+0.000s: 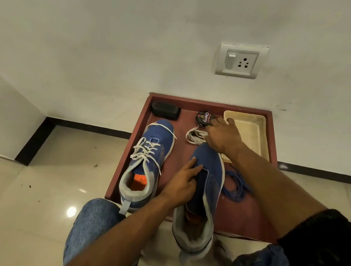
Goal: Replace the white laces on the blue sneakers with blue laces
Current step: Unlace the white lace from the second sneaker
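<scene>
Two blue sneakers stand on a maroon tray. The left sneaker still carries its white laces. The right sneaker has no laces in it. My left hand holds this shoe at its tongue, fingers over the upper. My right hand reaches past the shoe's toe, fingers curled down on a bundle of loose white lace. A heap of blue laces lies on the tray right of the unlaced shoe, partly hidden under my right forearm.
A black brush block sits at the tray's back left, a round shoe polish tin at the back middle, a cream plastic tray at the back right. A wall with a socket rises behind. Glossy floor tiles surround the tray.
</scene>
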